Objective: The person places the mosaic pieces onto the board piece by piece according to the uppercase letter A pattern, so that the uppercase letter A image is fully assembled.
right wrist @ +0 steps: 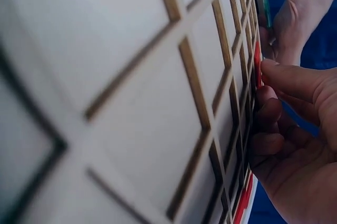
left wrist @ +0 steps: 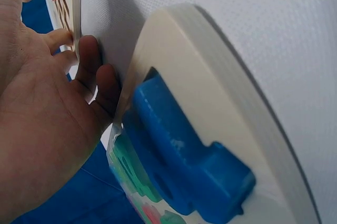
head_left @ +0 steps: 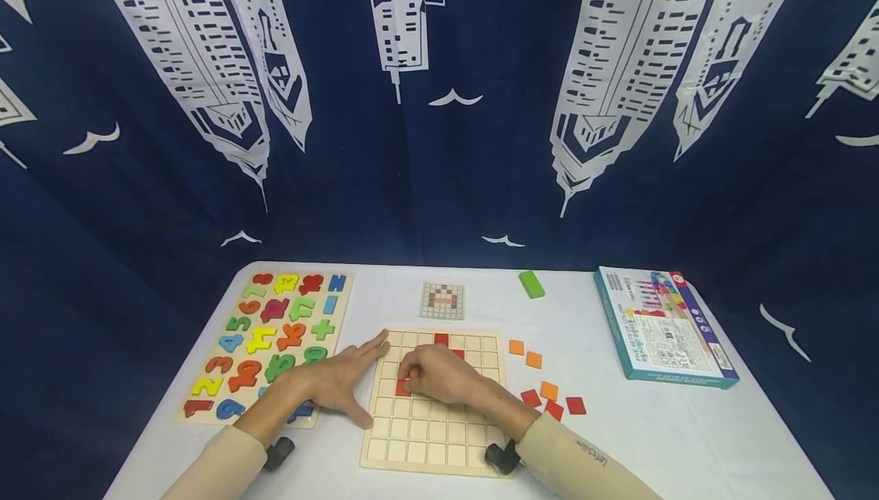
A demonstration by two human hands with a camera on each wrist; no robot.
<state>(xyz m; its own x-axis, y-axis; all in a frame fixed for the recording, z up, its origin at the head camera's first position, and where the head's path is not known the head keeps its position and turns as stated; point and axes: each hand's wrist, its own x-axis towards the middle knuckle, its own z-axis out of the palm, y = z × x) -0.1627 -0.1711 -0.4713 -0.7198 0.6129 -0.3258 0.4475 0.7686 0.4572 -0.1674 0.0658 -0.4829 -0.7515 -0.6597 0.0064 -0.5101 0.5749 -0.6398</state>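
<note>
A wooden grid board (head_left: 416, 453) lies in the middle of the table, with red tiles (head_left: 441, 339) in its upper squares. My right hand (head_left: 442, 372) is over the board with its fingers curled. Its thumb and fingertips are at a red square tile (head_left: 403, 389) in a left-hand square; the right wrist view shows the thumb right on this red tile (right wrist: 258, 66). Spread along the board's left edge, my left hand (head_left: 341, 379) has its thumb and fingertips at the rim. In the left wrist view that hand (left wrist: 47, 103) holds nothing.
Left stands a number puzzle board (head_left: 346, 294) with colourful pieces. A small pattern card (head_left: 442, 301) lies behind the grid. Loose orange tiles (head_left: 533, 360) and red tiles (head_left: 576, 406) lie to its right. Farther off are a green block (head_left: 532, 284) and a game box (head_left: 666, 328).
</note>
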